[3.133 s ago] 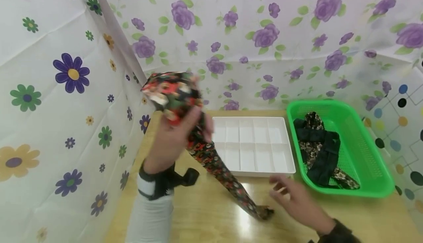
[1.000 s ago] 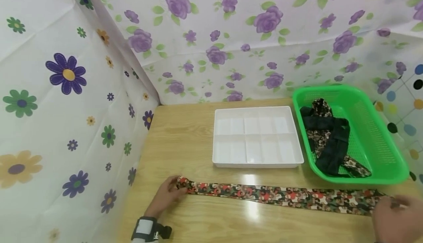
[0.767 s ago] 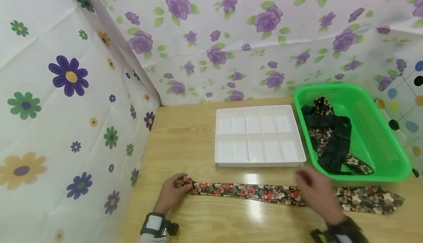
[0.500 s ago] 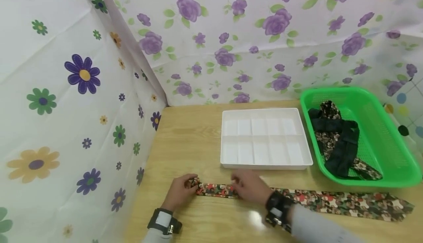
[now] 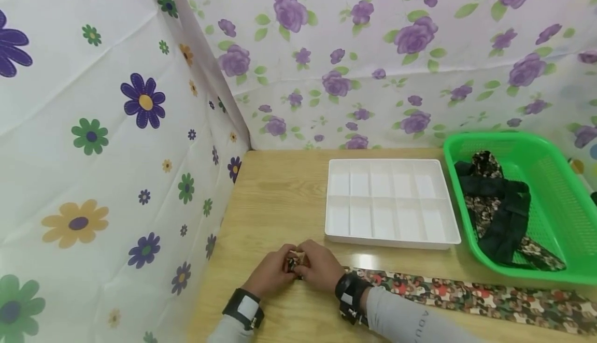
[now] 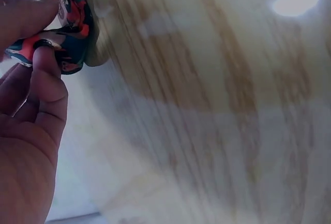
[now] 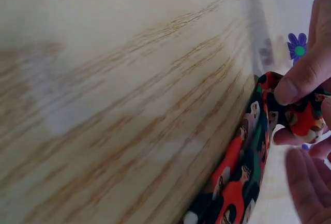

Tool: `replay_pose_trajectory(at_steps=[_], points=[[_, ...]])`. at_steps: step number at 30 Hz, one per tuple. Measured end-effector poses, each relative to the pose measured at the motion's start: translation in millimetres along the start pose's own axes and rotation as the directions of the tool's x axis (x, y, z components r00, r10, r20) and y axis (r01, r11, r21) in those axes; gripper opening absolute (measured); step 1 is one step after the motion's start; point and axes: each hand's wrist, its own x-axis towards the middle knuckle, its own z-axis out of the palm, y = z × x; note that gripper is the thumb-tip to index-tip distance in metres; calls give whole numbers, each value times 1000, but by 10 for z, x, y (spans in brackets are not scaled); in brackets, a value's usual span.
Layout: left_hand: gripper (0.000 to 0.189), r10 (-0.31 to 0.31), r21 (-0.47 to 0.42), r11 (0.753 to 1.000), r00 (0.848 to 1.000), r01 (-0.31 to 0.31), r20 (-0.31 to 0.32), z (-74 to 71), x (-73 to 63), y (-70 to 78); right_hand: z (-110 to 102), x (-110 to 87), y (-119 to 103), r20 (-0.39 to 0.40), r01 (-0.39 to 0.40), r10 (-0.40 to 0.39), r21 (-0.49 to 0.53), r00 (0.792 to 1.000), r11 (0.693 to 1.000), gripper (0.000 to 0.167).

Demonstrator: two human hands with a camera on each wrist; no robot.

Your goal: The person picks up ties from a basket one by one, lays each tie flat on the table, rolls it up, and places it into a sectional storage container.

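One long, flat fabric strip [image 5: 448, 294], red, dark green and cream figure print: one end folded and pinched by both the left hand [image 5: 268, 275] and the right hand [image 5: 323, 268], remainder lying rightward of them along the pale wooden table [image 5: 275, 198]. One white rectangular plastic tray [image 5: 392, 243], ten-compartment, beyond the hands and rightward. One green plastic basket [image 5: 566, 229], farther right, containing black cloth [image 5: 509, 224] and brown floral cloth [image 5: 541, 255].
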Motion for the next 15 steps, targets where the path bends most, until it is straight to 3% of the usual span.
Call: replay_pose_trajectory(at_steps=[4, 7, 11, 15], points=[[52, 4, 98, 995, 999, -8, 36, -47, 2, 70, -27, 52, -79, 29, 53, -52, -28, 998, 998, 29], [52, 19, 162, 986, 999, -25, 38, -79, 0, 116, -15, 89, -113, 73, 66, -59, -104, 996, 992, 26], [51, 13, 174, 985, 999, -21, 47, -114, -1, 120, 74, 97, -86, 85, 28, -15, -155, 996, 988, 22], [49, -11, 151, 989, 998, 2, 60, -136, -39, 69, 193, 83, -46, 76, -5, 14, -110, 997, 994, 20]])
